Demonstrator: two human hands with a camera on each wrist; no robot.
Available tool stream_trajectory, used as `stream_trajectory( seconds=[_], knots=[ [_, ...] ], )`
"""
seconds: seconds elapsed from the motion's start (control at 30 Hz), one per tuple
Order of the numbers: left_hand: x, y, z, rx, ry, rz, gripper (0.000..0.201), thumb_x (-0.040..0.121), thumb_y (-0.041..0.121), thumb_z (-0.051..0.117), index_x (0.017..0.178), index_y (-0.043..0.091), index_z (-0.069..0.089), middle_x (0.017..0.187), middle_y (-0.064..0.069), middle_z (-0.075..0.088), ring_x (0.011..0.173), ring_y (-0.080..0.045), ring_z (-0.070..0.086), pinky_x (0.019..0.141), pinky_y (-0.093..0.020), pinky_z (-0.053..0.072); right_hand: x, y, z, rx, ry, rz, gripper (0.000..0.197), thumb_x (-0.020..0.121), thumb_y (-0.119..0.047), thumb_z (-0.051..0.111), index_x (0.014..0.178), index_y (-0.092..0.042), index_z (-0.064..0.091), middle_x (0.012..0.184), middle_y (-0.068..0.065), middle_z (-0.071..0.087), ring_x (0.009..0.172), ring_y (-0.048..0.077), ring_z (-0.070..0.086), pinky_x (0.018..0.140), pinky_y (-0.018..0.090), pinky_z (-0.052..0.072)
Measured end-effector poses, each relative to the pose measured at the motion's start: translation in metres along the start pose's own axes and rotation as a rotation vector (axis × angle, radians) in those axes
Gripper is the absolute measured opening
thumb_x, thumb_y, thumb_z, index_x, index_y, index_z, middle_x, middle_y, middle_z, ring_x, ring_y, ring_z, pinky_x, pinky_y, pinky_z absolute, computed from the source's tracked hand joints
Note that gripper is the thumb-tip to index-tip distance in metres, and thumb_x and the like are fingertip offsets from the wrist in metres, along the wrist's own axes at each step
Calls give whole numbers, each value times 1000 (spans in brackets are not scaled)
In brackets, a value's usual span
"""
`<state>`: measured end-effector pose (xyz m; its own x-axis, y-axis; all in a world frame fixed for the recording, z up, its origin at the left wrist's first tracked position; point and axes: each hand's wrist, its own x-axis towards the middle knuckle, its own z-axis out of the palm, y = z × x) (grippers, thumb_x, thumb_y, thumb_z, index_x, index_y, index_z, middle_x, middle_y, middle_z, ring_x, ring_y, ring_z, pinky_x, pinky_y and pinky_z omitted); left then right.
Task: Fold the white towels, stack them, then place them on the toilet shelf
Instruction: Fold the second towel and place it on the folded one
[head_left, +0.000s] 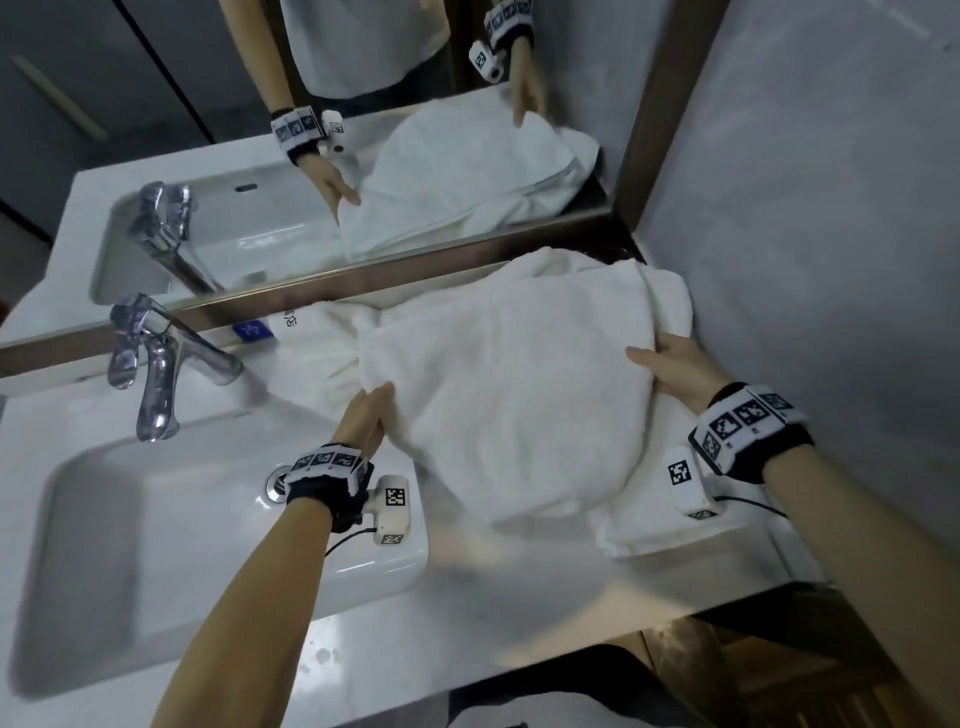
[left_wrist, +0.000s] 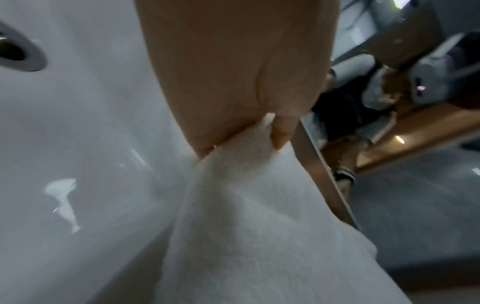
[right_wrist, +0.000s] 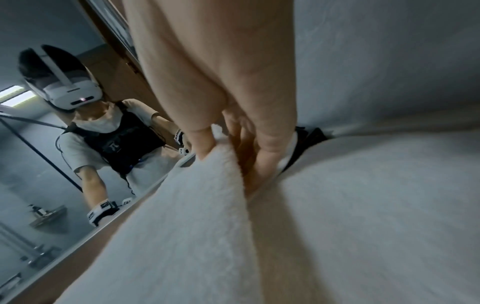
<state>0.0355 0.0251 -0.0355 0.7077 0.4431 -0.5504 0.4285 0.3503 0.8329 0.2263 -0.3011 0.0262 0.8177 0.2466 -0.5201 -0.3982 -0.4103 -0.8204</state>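
A large white towel (head_left: 514, 395) is spread between my hands over the counter to the right of the sink. My left hand (head_left: 371, 410) pinches its near left corner; the left wrist view shows thumb and finger closed on the towel (left_wrist: 246, 205). My right hand (head_left: 670, 366) grips the right edge, thumb on top and fingers underneath, with the towel (right_wrist: 182, 226) folded over them. More white towel (head_left: 644, 530) lies flat beneath on the counter, and another (head_left: 670, 296) is bunched at the back right corner.
The white sink basin (head_left: 171, 525) and chrome tap (head_left: 156, 358) are at the left. A mirror (head_left: 311, 156) runs along the back. A grey wall (head_left: 831, 260) closes the right side. The counter's front edge (head_left: 675, 618) drops off below the towels.
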Motion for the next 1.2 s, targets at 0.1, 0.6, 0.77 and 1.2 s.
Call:
stream_trajectory(
  seconds=[0.1,0.6,0.77,1.2],
  knots=[
    [0,10,3,255,214,108,29,98,18,45,120,0,38,120,-16,55,117,-34,54,95,-41,45,2,-2,0,2,30,-24,39,92,-12,56,129,-2,50,132,16,55,120,31,53,103,48,44],
    [-62,-46,8,-56,218,-8,28,89,-10,33,80,12,48,83,-7,57,83,-21,58,73,-26,48,-60,48,0,-78,-196,-102,23,89,12,46,102,-1,60,85,7,62,75,13,58,57,12,51],
    [-73,-48,20,117,137,194,34,86,-10,56,78,18,37,82,-1,52,88,-21,53,76,-27,40,-67,44,19,-172,-272,-174,22,89,10,48,109,0,52,74,8,57,55,9,55,49,16,46],
    [-76,-21,74,456,113,392,31,96,17,51,120,-3,53,111,-14,64,102,-23,59,90,-35,47,-56,35,50,-524,-486,-315,38,81,15,45,118,10,50,112,15,58,107,25,52,86,24,40]
  ],
)
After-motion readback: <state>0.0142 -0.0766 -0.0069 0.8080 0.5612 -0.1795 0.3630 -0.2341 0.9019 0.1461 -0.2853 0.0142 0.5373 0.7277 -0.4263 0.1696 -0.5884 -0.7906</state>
